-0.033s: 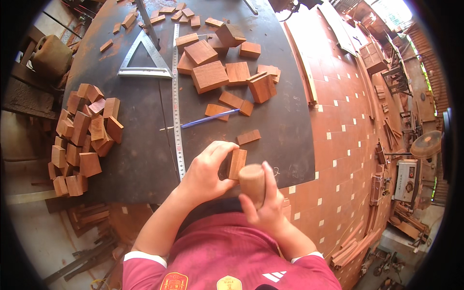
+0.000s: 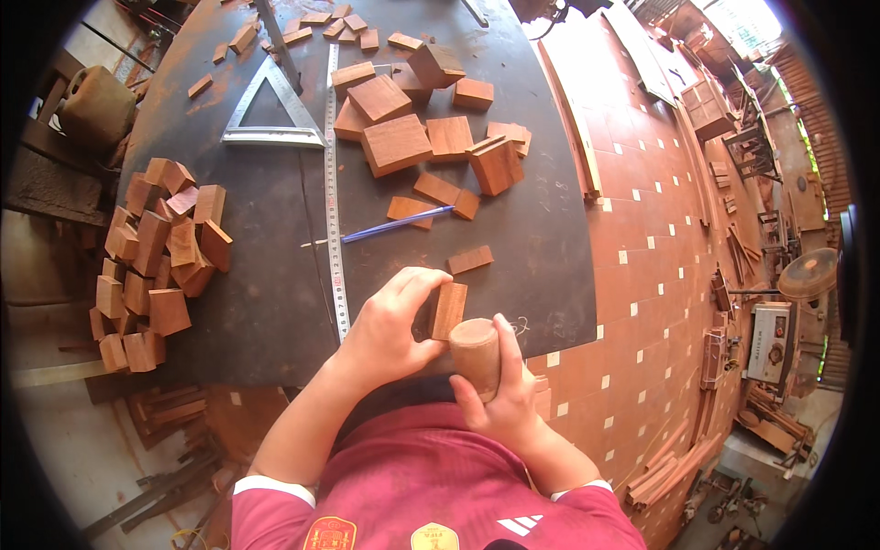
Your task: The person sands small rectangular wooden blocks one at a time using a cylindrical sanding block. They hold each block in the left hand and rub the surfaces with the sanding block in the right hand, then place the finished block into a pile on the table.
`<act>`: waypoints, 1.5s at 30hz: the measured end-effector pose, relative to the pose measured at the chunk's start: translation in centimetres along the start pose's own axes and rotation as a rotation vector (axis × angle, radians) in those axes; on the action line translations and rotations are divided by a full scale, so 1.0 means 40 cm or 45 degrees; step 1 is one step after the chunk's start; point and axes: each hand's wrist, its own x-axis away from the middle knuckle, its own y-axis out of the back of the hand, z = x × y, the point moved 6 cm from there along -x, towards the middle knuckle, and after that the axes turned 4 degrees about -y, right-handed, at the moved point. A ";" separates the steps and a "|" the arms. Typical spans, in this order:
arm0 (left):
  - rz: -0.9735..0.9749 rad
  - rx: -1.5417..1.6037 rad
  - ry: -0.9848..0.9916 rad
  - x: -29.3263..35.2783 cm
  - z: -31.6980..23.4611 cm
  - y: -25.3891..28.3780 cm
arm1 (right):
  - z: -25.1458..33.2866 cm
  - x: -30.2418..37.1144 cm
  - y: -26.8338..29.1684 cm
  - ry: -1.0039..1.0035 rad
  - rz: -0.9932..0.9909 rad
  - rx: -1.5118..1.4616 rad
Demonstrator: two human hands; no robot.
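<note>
My left hand pinches a small upright wooden block at the near edge of the dark table, while my right hand wraps its fingers around a round wooden mallet just beside it.

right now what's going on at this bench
A person at a dark worktable pinches a small flat wooden block on edge with the left hand. The right hand grips a round wooden mallet right beside it. More wood blocks, a steel ruler and a blue pen lie beyond.
</note>
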 end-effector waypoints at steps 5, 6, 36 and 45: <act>0.000 -0.025 -0.007 -0.008 -0.001 0.003 | -0.033 -0.103 -0.003 -0.070 -0.104 0.024; 0.021 -0.052 -0.020 -0.015 -0.006 0.004 | -0.039 -0.129 -0.005 -0.116 -0.134 -0.051; -0.007 -0.004 0.006 -0.014 -0.006 -0.011 | 0.019 -0.026 0.031 0.071 -0.014 -0.028; -0.011 0.028 0.026 -0.013 0.006 -0.005 | 0.006 -0.114 0.023 0.128 -0.157 0.039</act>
